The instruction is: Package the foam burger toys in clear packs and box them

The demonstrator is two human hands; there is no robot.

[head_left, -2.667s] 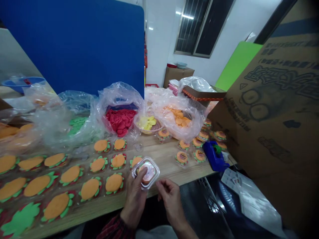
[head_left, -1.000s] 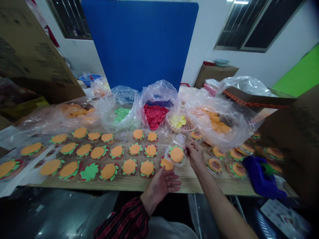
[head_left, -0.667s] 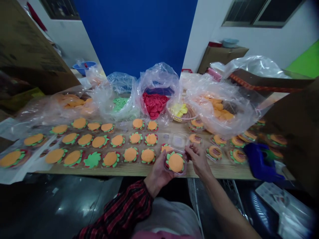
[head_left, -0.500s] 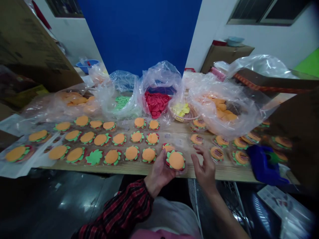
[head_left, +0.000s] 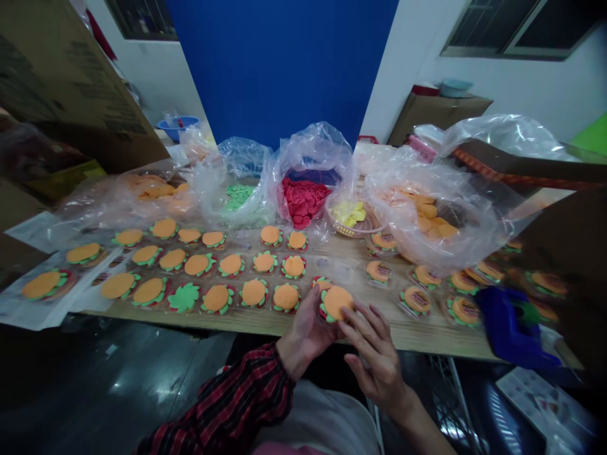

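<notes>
My left hand (head_left: 303, 332), in a red plaid sleeve, cups a small clear plastic box (head_left: 334, 303) from below at the table's near edge. The box holds an orange felt disc on green and red petals. The fingers of my right hand (head_left: 374, 351) lie spread over the box's near side, touching it. Rows of like orange discs (head_left: 253, 292) cover the wooden table (head_left: 379, 328) to the left. Finished boxes with labels (head_left: 416, 299) lie to the right.
Clear bags of felt pieces stand behind the rows: orange (head_left: 152, 189), green (head_left: 237, 193), red (head_left: 303, 199), orange (head_left: 427, 215). A small basket holds yellow pieces (head_left: 351, 215). A blue tape dispenser (head_left: 509, 325) sits at the right. Cardboard boxes flank both sides (head_left: 52, 82).
My right hand picked an open box off the table and gave it to my left hand. The lid has gone down, and my right hand now rests on the box.
</notes>
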